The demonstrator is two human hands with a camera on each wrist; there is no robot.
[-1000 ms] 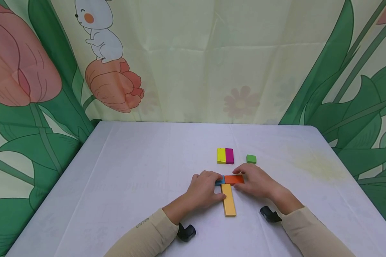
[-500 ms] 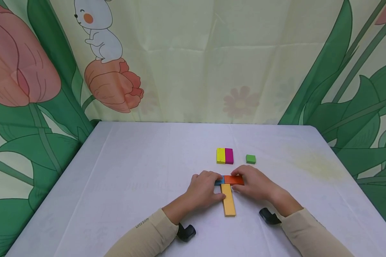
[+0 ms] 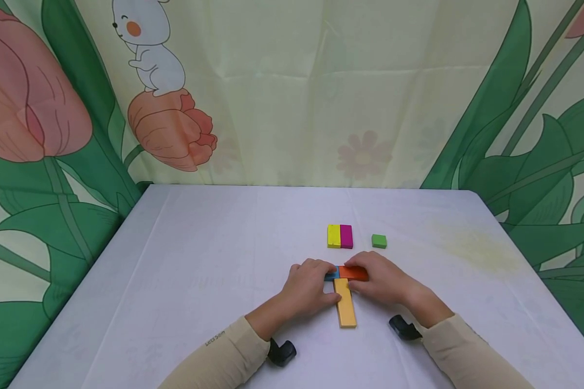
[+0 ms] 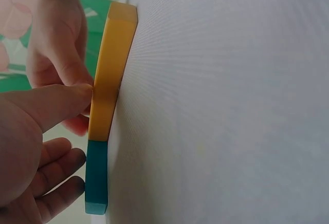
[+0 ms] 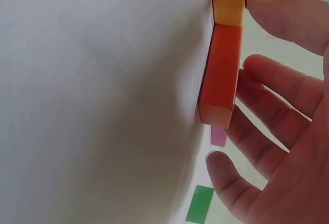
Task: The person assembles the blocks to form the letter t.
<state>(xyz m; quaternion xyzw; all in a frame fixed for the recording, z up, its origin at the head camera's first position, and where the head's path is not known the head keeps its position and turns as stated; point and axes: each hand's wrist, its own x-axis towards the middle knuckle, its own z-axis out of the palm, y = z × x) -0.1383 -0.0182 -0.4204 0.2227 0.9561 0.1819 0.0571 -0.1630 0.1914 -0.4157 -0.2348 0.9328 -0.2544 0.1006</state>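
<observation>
A long yellow-orange block lies on the table, its far end meeting a crosswise pair: a blue block at left and a red-orange block at right. My left hand rests its fingertips on the blue block, and its straight thumb touches the yellow-orange one. Around the red-orange block, my right hand has its index finger at the far edge and its thumb at the near edge, close to the yellow-orange block. Fingers partly cover the blue block in the head view.
Behind the hands, a yellow block and a magenta block lie side by side, with a small green block to their right. A white cloth covers the table. A printed curtain hangs behind it.
My right hand has slid a little to the left along the red-orange block, its thumb coming nearer the yellow-orange block. The left hand and the blocks look nearly unmoved.
</observation>
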